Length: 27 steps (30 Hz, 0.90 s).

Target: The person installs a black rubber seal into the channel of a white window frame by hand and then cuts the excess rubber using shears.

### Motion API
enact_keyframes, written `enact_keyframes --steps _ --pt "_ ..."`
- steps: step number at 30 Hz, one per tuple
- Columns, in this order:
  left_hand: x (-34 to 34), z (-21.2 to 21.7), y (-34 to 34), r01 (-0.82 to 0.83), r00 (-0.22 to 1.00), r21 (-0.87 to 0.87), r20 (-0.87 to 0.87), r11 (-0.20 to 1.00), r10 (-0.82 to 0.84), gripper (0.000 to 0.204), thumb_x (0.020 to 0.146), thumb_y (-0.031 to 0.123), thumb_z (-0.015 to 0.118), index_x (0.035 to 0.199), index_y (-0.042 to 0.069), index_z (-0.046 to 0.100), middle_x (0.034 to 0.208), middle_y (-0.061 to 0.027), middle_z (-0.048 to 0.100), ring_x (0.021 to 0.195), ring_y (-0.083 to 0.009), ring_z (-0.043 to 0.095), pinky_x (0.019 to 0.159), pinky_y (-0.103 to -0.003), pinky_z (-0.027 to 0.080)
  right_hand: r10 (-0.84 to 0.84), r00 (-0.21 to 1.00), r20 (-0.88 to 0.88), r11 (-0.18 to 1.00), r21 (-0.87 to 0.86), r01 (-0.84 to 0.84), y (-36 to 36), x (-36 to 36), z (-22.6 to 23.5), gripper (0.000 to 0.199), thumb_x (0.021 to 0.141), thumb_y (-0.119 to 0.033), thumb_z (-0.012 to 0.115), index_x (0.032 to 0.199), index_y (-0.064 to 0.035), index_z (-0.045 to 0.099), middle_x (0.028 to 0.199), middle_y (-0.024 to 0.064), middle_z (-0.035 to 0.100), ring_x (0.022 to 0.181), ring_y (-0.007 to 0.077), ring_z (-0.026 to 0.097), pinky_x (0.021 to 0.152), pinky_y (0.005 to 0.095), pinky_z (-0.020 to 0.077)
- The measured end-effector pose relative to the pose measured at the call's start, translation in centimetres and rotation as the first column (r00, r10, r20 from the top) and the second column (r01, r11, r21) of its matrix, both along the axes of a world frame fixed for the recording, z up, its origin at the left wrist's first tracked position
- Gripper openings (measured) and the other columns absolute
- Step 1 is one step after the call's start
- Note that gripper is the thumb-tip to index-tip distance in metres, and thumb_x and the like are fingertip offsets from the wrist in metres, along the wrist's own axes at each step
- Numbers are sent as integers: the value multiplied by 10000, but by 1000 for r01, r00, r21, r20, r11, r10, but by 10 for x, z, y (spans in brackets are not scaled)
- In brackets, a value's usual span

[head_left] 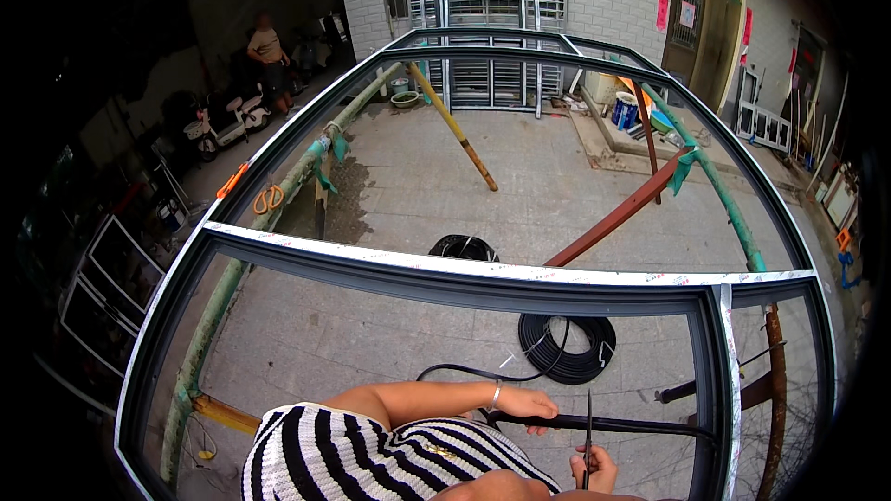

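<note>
A large dark-grey window frame (464, 276) lies flat on poles above the paved ground. My left hand (525, 403), a bracelet on its wrist, grips a black rubber strip (640, 425) that runs along the frame's near bar. A thin length of the strip trails back to a black coil (566, 349) on the ground below. My right hand (596, 469) holds a pair of scissors (588, 425) with the blades pointing up, close to the strip just right of my left hand. My black-and-white striped top fills the bottom of the picture.
A second black coil (462, 246) lies under the middle bar. Orange-handled scissors (269, 198) rest on the left rail. A yellow pole (455, 125), green poles (719, 190) and a red-brown beam (613, 213) prop the frame. A person (267, 51) stands by a scooter (227, 116) far left.
</note>
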<state>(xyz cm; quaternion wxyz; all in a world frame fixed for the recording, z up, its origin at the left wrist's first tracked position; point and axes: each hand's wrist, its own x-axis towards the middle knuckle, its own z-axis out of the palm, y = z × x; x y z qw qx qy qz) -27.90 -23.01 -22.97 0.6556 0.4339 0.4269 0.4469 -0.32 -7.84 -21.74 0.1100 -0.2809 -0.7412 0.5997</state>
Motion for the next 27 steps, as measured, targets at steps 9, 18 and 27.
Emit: enact_keyframes --steps 9,18,27 --pt "2 -1 0 -10 999 26 -41 1000 11 354 1114 270 417 967 22 623 881 -23 662 765 -105 608 742 -276 510 -9 1000 -27 1000 -25 8 -1 2 -7 216 896 -103 754 1069 -4 669 649 -14 629 562 41 567 523 212 420" --pt "3 1 -1 0 999 34 -48 999 1 354 1115 273 417 972 18 617 899 -30 668 792 -117 627 760 -284 520 45 998 -40 989 143 -39 -7 13 -21 329 913 -70 783 1213 -47 649 809 -59 558 738 36 494 628 239 428" --pt "3 -4 -1 3 999 31 -47 1000 -2 347 1113 267 417 975 19 616 898 -34 672 784 -119 625 753 -285 522 -20 1000 -14 999 -34 19 -3 5 -7 203 903 -109 747 1060 -11 662 645 -30 605 555 35 545 514 211 401"
